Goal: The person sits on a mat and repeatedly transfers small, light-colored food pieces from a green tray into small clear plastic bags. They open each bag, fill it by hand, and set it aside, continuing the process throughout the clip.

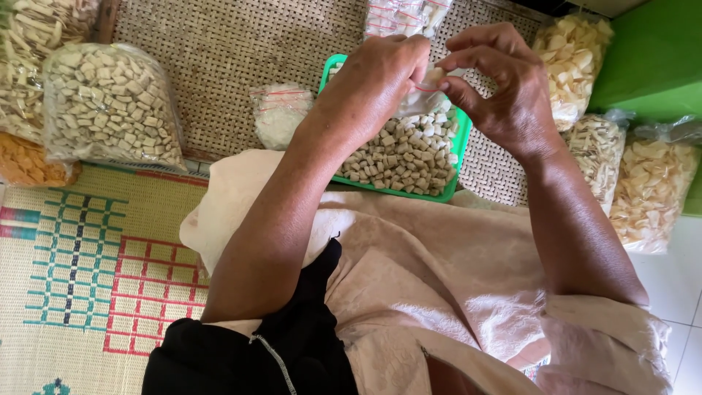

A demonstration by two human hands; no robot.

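My left hand (376,84) and my right hand (501,84) meet above a green tray (463,139) heaped with small beige square crackers (409,157). Between the fingertips of both hands is a small clear plastic bag (428,91) holding a few of those crackers, pinched at its top edge with a red strip. The bag's lower part hangs over the tray, partly hidden behind my left hand.
A large clear bag of square crackers (110,106) lies at the left on a woven rattan mat (227,51). A small filled bag (279,113) lies beside the tray. Bags of pale chips (654,186) stand at the right. A patterned mat (88,271) lies lower left.
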